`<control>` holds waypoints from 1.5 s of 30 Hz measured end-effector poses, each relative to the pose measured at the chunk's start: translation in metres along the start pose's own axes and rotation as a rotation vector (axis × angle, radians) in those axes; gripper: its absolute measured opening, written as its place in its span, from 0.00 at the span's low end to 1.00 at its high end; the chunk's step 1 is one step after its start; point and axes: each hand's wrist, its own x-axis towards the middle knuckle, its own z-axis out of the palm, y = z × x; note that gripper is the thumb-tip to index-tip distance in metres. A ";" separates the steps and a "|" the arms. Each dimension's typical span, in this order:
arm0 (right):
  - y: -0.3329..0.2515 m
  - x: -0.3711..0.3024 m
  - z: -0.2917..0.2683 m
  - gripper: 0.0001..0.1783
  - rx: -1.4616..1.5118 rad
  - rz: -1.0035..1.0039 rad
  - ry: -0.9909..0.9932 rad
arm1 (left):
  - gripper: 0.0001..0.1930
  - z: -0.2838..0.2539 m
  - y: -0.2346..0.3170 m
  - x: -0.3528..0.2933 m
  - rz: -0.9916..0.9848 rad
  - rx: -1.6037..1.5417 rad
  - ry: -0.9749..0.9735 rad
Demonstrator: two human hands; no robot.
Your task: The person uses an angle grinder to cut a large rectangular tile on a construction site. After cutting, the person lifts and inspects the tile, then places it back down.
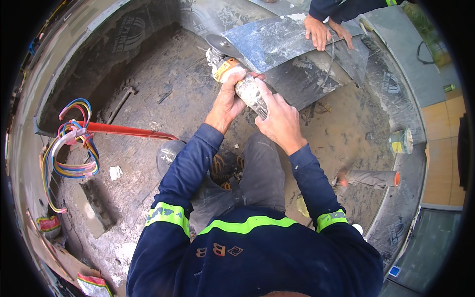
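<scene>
Presently, findings as observed:

Tool: an angle grinder [236, 74], dust-caked, is being held in the middle of the scene, its disc [220, 44] pointing far-left and meeting the near-left edge of a grey tile slab [277, 42].
Left hand: the left hand [228, 101] is wrapping closed around the grinder's body just behind the orange head, fingers curled over the top.
Right hand: the right hand [278, 119] is clamping shut on the rear of the body, nearer the person, thumb lying along the barrel.
Co-worker: another person's hands [324, 32], spread flat, are pressing down on the far side of the slab.
Slab: it is lying tilted over a darker sheet [307, 79] on the rough concrete floor [163, 84].
Handling, tool: judged rigid, fairly heavy and front-weighted; the dust coating is likely making the casing slippery, so a two-handed hold on the body, clear of the disc, is appearing sound.
Handling, slab: judged stiff, brittle and sharp-edged; best held flat from the side away from the disc.
Surroundings: a coloured wire bundle [74, 143] and a red pipe [123, 130] are lying at left; a grey pipe with an orange end [371, 178] at right.
</scene>
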 end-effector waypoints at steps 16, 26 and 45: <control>-0.017 0.016 0.001 0.60 -0.061 0.074 -0.041 | 0.17 -0.008 0.012 0.013 -0.045 -0.138 -0.013; -0.003 -0.017 -0.009 0.59 0.018 -0.028 0.028 | 0.19 0.005 -0.014 -0.016 -0.044 -0.080 -0.017; -0.006 0.008 0.000 0.60 -0.012 0.014 -0.031 | 0.17 -0.015 0.000 0.013 -0.002 -0.052 -0.068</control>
